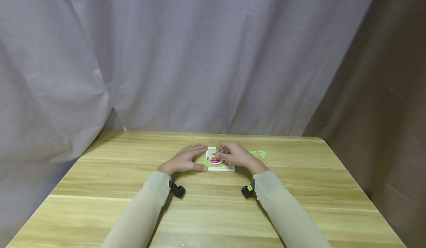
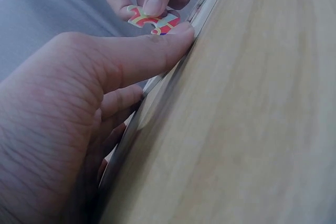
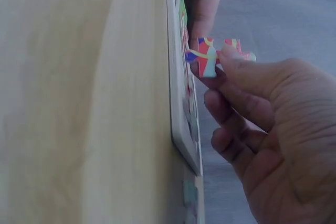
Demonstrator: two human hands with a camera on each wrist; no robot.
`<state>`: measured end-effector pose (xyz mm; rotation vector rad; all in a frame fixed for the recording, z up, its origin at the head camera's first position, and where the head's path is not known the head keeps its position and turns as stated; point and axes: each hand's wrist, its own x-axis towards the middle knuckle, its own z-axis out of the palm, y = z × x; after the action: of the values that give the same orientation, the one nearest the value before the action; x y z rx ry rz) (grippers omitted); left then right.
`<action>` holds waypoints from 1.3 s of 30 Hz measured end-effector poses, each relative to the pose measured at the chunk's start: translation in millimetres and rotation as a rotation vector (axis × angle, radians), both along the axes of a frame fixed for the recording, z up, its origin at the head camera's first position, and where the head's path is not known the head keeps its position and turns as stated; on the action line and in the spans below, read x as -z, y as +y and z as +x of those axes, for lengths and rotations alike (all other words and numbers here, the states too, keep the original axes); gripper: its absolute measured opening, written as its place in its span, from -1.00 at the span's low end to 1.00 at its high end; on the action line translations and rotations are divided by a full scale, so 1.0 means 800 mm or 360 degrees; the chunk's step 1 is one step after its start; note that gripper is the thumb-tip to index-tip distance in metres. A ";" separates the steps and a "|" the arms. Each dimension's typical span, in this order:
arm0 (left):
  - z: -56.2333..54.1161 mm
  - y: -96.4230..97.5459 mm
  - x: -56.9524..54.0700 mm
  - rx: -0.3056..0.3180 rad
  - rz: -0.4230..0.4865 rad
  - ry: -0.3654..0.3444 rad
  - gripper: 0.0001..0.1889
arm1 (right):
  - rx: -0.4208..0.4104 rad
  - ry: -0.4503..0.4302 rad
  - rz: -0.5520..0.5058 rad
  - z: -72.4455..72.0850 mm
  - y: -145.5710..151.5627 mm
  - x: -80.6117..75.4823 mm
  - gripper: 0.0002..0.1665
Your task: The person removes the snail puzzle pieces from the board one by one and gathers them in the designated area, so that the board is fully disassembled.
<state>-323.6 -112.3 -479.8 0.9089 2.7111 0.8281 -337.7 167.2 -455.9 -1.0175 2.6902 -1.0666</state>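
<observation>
A white-rimmed puzzle tray (image 1: 222, 169) lies on the table, with red, blue, white and green pieces assembled in its lower part. My left hand (image 1: 184, 160) rests along the tray's left side, thumb near the close corner and fingers toward the far one, all fairly straight. Over the tray, my right hand (image 1: 235, 154) pinches a jigsaw piece (image 3: 208, 66) between thumb and fingers. Red, yellow and pale green show on that piece, which is held tilted above the tray in the right wrist view. The right hand hides part of the tray in the head view.
Several green puzzle pieces (image 1: 262, 154) lie on the table just right of the tray, partly behind the right hand. The wooden table (image 1: 213, 211) ends at a grey curtain (image 1: 186, 55) at the back. A darker brown curtain (image 1: 382, 111) hangs on the right.
</observation>
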 end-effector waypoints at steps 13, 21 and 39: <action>0.002 0.002 -0.003 -0.0006 0.0005 -0.0005 0.01 | 0.0003 -0.0040 0.0014 0.004 0.006 -0.003 -0.80; 0.001 0.000 -0.001 -0.0008 -0.0008 -0.0005 0.01 | 0.0111 -0.0044 -0.0061 0.001 0.022 -0.002 -0.77; 0.003 0.002 -0.002 0.0008 -0.0014 0.0003 0.02 | 0.0436 -0.0001 -0.0097 0.029 0.159 0.011 -0.81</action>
<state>-321.6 -110.5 -478.3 0.9148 2.7107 0.8143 -314.6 294.6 -464.5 -0.6675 2.8731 -1.1959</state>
